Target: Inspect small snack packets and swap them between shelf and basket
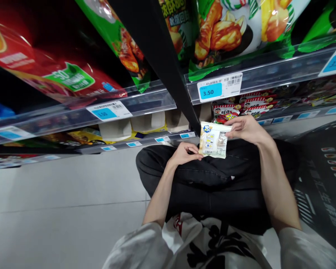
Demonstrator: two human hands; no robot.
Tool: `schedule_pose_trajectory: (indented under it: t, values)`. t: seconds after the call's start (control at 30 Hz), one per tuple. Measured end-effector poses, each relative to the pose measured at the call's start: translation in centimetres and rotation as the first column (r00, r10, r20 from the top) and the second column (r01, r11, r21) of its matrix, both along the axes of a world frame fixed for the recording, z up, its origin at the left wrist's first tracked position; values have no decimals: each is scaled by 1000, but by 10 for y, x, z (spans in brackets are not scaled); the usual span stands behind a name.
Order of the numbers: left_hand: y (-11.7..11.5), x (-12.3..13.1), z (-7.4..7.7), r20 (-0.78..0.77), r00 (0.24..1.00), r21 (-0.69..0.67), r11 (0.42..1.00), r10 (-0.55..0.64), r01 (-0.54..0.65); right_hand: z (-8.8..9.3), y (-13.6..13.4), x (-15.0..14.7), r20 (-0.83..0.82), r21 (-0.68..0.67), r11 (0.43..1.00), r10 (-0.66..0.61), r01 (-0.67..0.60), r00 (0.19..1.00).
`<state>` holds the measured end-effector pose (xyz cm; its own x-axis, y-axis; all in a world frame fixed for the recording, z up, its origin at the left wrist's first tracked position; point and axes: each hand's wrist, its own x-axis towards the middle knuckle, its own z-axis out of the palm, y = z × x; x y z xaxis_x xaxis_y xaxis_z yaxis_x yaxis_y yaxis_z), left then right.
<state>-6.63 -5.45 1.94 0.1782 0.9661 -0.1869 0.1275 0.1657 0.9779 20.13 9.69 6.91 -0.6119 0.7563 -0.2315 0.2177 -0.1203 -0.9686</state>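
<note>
A small, pale snack packet (213, 141) with blue and yellow print is held above my lap, its printed face toward me. My left hand (186, 153) pinches its lower left corner between thumb and fingers. At the packet's upper right edge, my right hand (246, 129) grips it the same way. Beneath both hands are my bent legs in black trousers (212, 175). Just beyond the packet stands the shelf's black upright post (173, 67).
Shelves with price tags (220, 89) run across the front, holding large chip bags (226, 30) above and small red packets (240, 108) lower down. Open cardboard boxes (119, 129) sit on the low shelf at left. A dark printed panel (322, 175) stands at my right. Grey floor tiles (72, 209) lie left.
</note>
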Motion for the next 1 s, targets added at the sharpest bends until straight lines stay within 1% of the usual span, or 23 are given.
schedule_pose_trajectory:
  t: [0.17, 0.37, 0.6, 0.83, 1.0]
  values:
    - [0, -1, -2, -11, 1000, -7, 1000, -1, 0, 1, -3, -3, -46, -56, 997, -46, 43, 998]
    - [-1, -2, -5, -11, 1000, -3, 1000, -12, 12, 0, -2, -2, -67, -95, 995, -35, 28, 997]
    - [-1, -1, -3, -27, 1000, -22, 1000, -6, 5, -1, -2, -1, -75, -114, 993, -30, 22, 997]
    - [-1, 0, -3, -5, 1000, -21, 1000, 0, 0, 6, -2, -1, -23, -111, 994, -15, 13, 1000]
    - [0, 0, -3, -16, 1000, -16, 1000, 0, 0, 9, -3, 0, 11, -89, 996, -8, 9, 1000]
